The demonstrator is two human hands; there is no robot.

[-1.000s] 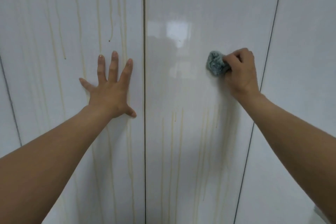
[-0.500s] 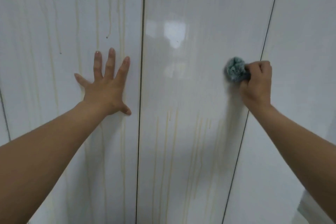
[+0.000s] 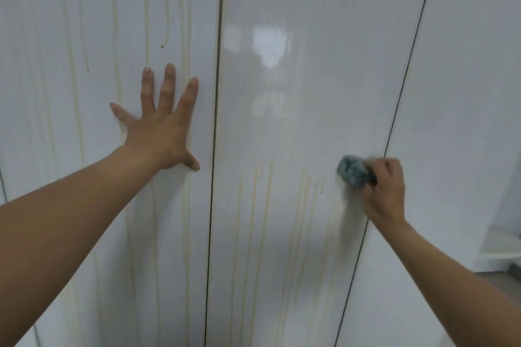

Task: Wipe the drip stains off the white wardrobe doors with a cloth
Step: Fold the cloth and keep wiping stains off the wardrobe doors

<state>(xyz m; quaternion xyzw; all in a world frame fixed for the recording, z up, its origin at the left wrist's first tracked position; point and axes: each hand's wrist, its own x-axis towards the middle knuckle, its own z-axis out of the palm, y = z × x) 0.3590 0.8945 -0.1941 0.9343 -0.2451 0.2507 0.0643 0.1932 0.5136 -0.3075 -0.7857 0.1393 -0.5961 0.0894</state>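
Head view: my right hand (image 3: 384, 191) grips the balled cloth (image 3: 352, 175) at four o'clock, left hand (image 3: 160, 132) flat; its small face may skip drip stains (image 3: 255, 220).

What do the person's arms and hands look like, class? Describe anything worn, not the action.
The left forearm and right forearm are bare, with no sleeve in view. The left hand and right hand wear no gloves; no ring, watch or bracelet shows. The left nails look short and glossy.
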